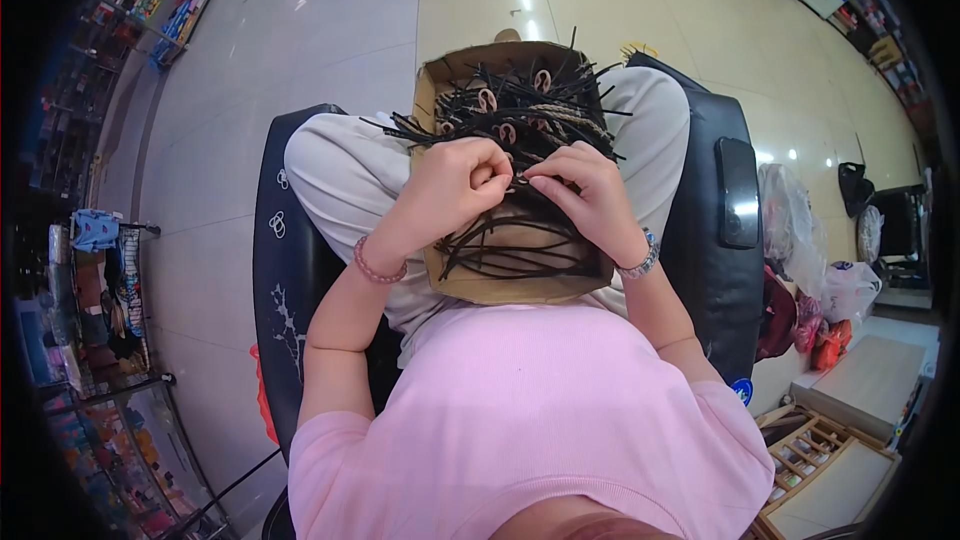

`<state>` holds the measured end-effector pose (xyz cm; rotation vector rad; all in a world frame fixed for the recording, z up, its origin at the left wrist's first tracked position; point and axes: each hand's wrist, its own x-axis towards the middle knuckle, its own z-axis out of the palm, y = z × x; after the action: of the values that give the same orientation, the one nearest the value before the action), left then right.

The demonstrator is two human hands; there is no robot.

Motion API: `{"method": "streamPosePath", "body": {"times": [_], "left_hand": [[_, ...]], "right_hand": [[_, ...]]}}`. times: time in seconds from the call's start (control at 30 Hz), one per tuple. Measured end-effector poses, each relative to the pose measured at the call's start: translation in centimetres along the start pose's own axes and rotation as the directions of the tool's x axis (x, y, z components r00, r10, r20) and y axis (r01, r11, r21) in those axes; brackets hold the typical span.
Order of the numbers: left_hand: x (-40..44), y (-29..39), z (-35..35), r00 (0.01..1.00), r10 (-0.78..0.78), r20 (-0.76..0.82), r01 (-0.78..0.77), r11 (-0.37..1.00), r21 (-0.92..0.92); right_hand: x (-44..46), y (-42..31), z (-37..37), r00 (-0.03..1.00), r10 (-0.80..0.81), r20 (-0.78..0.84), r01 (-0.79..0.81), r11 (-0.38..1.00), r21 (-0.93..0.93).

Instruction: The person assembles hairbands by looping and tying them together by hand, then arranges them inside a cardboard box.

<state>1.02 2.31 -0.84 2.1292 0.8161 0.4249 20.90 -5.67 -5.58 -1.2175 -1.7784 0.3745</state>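
Note:
A shallow cardboard box (570, 292) rests on the person's lap. Its far half holds a tangle of black cords (470, 105) with several oval copper-coloured pieces (487, 100) and some braided tan cord (575, 116). Loose black cords (515, 255) lie in the near half. Over the middle of the box, my left hand (462, 183) is closed in a pinch on a black cord. My right hand (588, 190) pinches close beside it, thumb and forefinger at the same cord. A tiny shiny spot shows between the fingertips, too small to name.
Black armrests flank the lap; a phone (737, 192) lies on the right one and white rings (277, 224) on the left. Plastic bags (848, 290) and a wooden rack (815, 450) stand at right. Stocked shelves (165, 0) line the left.

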Motion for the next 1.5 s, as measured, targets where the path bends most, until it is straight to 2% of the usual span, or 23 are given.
{"method": "streamPosePath", "body": {"times": [0.07, 0.13, 0.33, 0.47, 0.5, 0.63, 0.67, 0.8, 0.83, 0.97, 1.13, 1.17, 1.3, 1.5], "left_hand": [[0.7, 0.2, -0.6, 0.996, 0.038, -0.075, -0.044, 0.995, -0.085], [1.1, 0.5, -1.0, 0.986, 0.067, -0.151, -0.092, 0.981, -0.168], [1.5, 1.3, -2.5, 0.998, -0.023, -0.056, 0.004, 0.951, -0.309], [2.1, 0.9, -2.2, 0.997, 0.018, -0.074, -0.043, 0.935, -0.353], [2.1, 0.8, -2.1, 0.997, 0.019, -0.076, -0.045, 0.935, -0.352], [1.9, 0.5, -1.3, 0.995, -0.002, -0.103, -0.036, 0.928, -0.37], [1.9, 0.5, -1.1, 0.995, -0.002, -0.103, -0.036, 0.928, -0.372], [1.7, 0.7, 0.0, 0.971, -0.184, -0.149, 0.071, 0.827, -0.558], [1.7, 0.6, 0.3, 0.971, -0.187, -0.149, 0.073, 0.826, -0.56], [2.3, -0.2, 1.6, 0.97, -0.167, -0.177, -0.041, 0.606, -0.794], [2.7, 0.1, 2.4, 0.967, -0.182, -0.181, -0.056, 0.538, -0.841], [2.7, 0.1, 2.6, 0.966, -0.185, -0.18, -0.055, 0.534, -0.844], [2.9, 0.2, 2.6, 0.97, -0.177, -0.169, -0.051, 0.531, -0.846], [2.9, -0.6, 2.3, 0.976, -0.166, -0.139, -0.031, 0.528, -0.849]], "right_hand": [[0.8, -0.4, -0.6, 0.989, 0.138, 0.058, -0.147, 0.969, 0.199], [1.4, -0.8, -1.2, 0.955, 0.26, 0.145, -0.297, 0.877, 0.378], [3.4, -1.4, -2.5, 0.933, 0.326, 0.149, -0.358, 0.828, 0.431], [4.5, -2.0, -3.0, 0.985, 0.173, 0.02, -0.174, 0.976, 0.129], [4.7, -2.1, -2.9, 0.985, 0.171, 0.02, -0.172, 0.977, 0.128], [4.7, -2.3, -2.1, 0.992, 0.002, -0.129, -0.019, 0.991, -0.133], [4.6, -2.4, -1.9, 0.992, 0.003, -0.128, -0.02, 0.991, -0.134], [4.2, -3.0, -0.9, 0.956, 0.183, -0.23, -0.161, 0.98, 0.113], [4.1, -2.9, -0.6, 0.956, 0.185, -0.227, -0.162, 0.98, 0.114], [3.4, -1.4, 0.6, 0.924, 0.257, -0.283, -0.191, 0.952, 0.238], [3.1, -1.4, 0.4, 0.886, 0.432, -0.17, -0.341, 0.854, 0.394], [3.0, -1.4, 0.3, 0.885, 0.435, -0.166, -0.345, 0.853, 0.392], [3.0, -1.4, 0.4, 0.833, 0.538, -0.132, -0.356, 0.703, 0.616], [3.3, -1.4, 0.1, 0.827, 0.561, -0.044, -0.378, 0.611, 0.695]]}}
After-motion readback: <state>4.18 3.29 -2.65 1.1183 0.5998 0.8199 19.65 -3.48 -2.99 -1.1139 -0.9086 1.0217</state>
